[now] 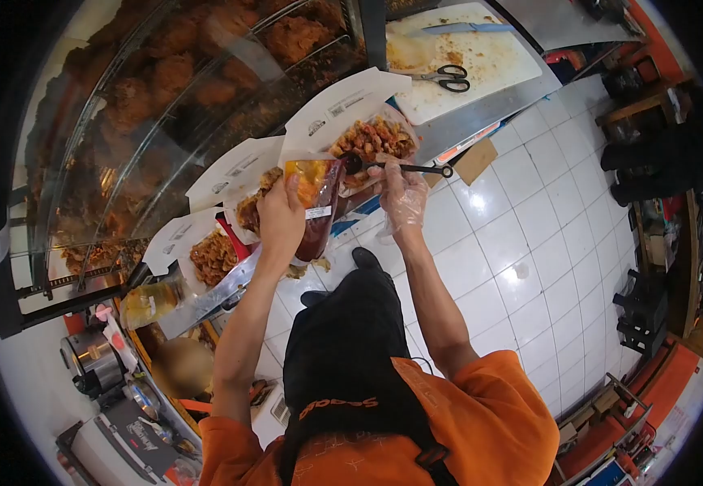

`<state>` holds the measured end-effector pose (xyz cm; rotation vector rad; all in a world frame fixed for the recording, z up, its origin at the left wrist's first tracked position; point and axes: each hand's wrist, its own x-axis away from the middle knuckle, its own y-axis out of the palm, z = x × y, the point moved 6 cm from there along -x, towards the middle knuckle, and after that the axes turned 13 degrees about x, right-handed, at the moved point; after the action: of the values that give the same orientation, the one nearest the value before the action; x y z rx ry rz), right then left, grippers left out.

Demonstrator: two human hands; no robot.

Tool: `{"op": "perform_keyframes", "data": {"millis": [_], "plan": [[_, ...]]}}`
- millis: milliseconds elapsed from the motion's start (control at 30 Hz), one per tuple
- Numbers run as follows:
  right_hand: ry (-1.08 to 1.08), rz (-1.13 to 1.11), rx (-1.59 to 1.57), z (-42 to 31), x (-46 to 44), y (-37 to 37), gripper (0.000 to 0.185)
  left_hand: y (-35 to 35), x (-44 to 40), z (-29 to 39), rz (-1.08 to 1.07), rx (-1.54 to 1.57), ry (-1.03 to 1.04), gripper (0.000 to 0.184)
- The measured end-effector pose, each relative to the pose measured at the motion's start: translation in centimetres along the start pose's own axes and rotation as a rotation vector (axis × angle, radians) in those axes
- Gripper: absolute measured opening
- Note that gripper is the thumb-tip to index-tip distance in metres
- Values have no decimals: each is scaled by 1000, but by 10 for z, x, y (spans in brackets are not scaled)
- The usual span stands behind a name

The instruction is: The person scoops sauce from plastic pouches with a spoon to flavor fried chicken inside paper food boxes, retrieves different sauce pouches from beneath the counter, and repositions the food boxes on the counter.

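My left hand point(283, 223) is closed around a plastic pouch of dark red sauce point(316, 235) with a yellow-orange upper part. In my right hand point(404, 198), which wears a clear plastic glove, is a black spoon point(426, 169). The spoon's bowl is beside the pouch's top, at the edge of an open white box point(331, 113) with chopped fried chicken point(376, 139) in it. To the left stands a second open box point(234, 168), its chicken partly hidden by my left hand. A third open box point(165, 247) farther left holds more fried chicken point(213, 257).
A glass display case point(173, 81) full of fried chicken rises behind the boxes. Scissors point(451, 78) and a knife point(465, 27) lie on a white cutting board point(513, 69). A yellowish plastic bag point(149, 304) sits at the left end. Black stools point(641, 312) stand on the tiled floor.
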<state>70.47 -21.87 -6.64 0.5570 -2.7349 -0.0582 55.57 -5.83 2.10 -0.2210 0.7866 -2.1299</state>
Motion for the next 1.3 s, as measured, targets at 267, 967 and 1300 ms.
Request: {"op": "perform_keyframes", "data": {"millis": [267,967,1300], "plan": [[-151,-30,130,11,-9,-6,36,-22,27,-13,221,246,2,40],[-297,-94,470,-23,-68,-17,25,-187,216,-112,967,752,-260,46],[-601,-86,905,-74,-70,-43,20,-240,280,-104,1221,421,-439,50]]}}
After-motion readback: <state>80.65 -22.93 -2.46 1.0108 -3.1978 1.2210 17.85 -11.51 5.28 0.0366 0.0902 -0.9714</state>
